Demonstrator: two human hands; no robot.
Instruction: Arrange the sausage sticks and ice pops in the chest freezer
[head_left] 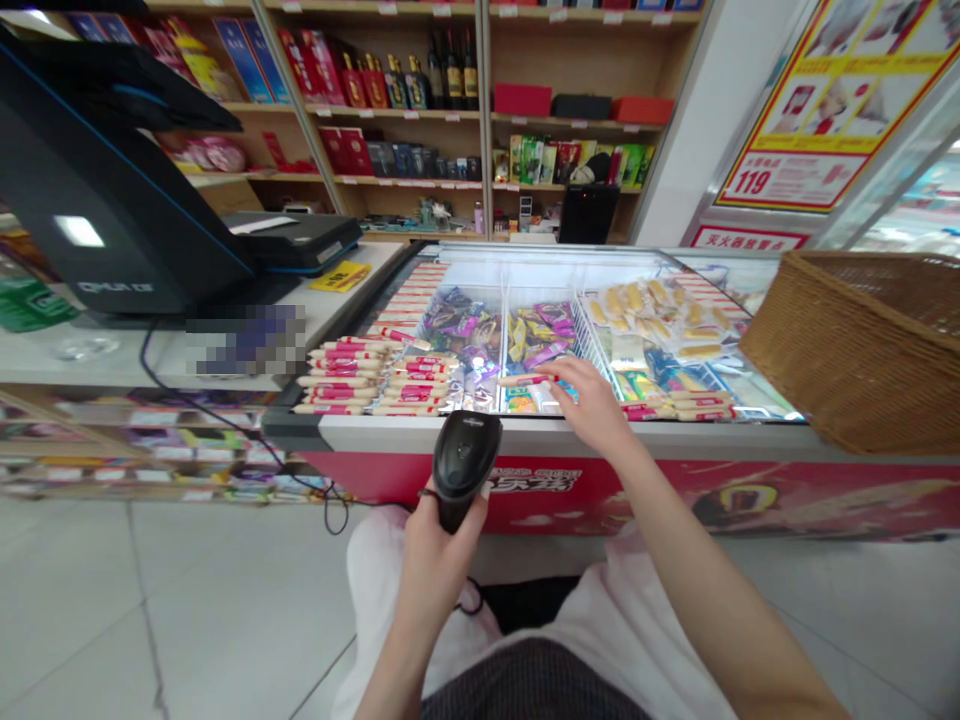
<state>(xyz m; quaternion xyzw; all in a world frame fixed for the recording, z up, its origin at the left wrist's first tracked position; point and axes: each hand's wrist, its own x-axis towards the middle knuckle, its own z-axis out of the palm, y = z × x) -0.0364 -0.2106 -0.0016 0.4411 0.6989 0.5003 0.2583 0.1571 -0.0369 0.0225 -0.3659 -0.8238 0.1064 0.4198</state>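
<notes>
My left hand (442, 550) is wrapped round the handle of a black barcode scanner (466, 455), held in front of the freezer's near edge. Between the fingertips of my right hand (592, 405) is a thin wrapped sausage (520, 380) with a red label, lying sideways above the chest freezer's glass top. Rows of similar wrapped sausages (416, 388) are stacked on the glass to the left of it. A smaller group of sausages (679, 404) lies to the right of my right wrist. Under the glass, purple and yellow packets (540, 330) show in wire baskets.
A wicker basket (855, 340) stands on the freezer's right end, beside clear packs of yellow food (660, 310). At the left, a checkout machine (142, 220) sits on a counter, and a black cable (217, 410) hangs down. Shelves with bottles (450, 75) line the back.
</notes>
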